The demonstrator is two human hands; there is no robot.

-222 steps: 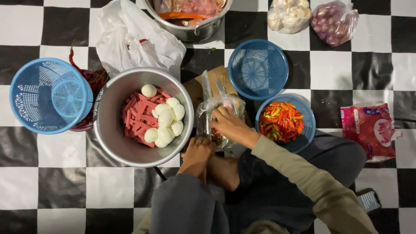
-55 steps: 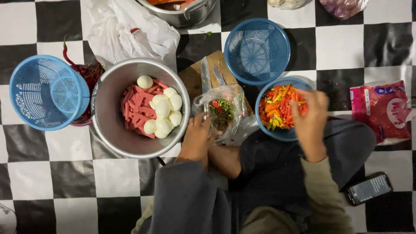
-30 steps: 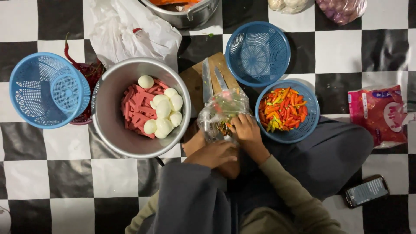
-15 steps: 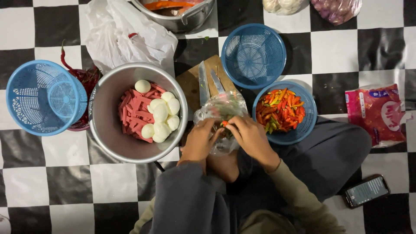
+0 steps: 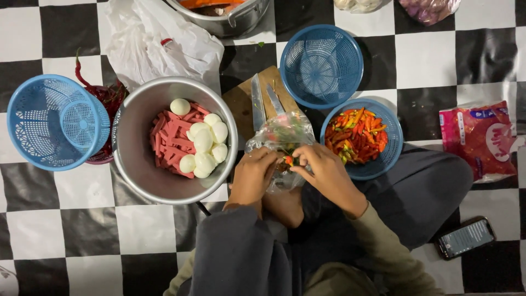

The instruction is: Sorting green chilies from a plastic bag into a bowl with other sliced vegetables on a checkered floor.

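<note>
Both hands are back together at the clear crinkly plastic bag of small chillies (image 5: 280,137), which is sitting on the floor right in front of the person's lap, partly over the wooden cutting board (image 5: 246,98). A couple of seconds ago the right hand (image 5: 323,170) was away over the blue plastic bowl of red, orange and green chillies (image 5: 359,137), so it looks like one piece got dropped there and now it's pinching the next small red chilli at the bag's mouth. The left hand (image 5: 255,175) is gripping the bag's edge, fingers curled on the plastic. Counting stuff: three blue baskets, one chilli-filled, the other two being an empty blue mesh basket (image 5: 321,66) and a blue mesh basket tipped on its side (image 5: 55,121); two knives (image 5: 263,101) lying on the board; one big round metal pot (image 5: 174,140) holding pink sausage strips and about seven white peeled eggs; one dark phone (image 5: 466,238).
</note>
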